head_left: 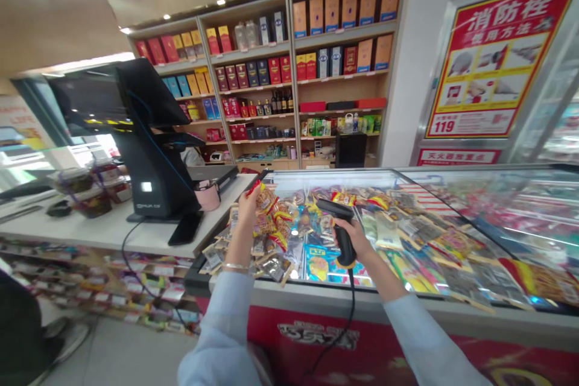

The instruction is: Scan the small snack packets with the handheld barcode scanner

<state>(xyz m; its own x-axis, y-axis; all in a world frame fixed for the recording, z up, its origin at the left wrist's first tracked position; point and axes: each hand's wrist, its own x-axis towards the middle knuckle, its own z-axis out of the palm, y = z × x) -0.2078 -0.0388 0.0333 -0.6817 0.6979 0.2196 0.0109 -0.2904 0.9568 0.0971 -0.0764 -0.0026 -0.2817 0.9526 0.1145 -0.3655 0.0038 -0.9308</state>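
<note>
My right hand [355, 238] is wrapped round the grip of a black barcode scanner [345, 242], its head pointing left and its cord hanging over the freezer front. Further left, my left hand [248, 208] is closed on the edge of a red and yellow snack packet [265, 198]. More red and yellow packets [281, 226] lie right below and beside that one. Both hands are above a glass-topped chest freezer [316, 285], whose lid is strewn with many small snack packets [420, 229].
On the white counter [158, 232] at left stand a black checkout terminal [151, 151], a phone [186, 228], a pink cup [208, 195] and plastic tubs [90, 202]. Shelves of boxes [271, 71] line the back wall. A person's shoe [67, 344] shows at lower left.
</note>
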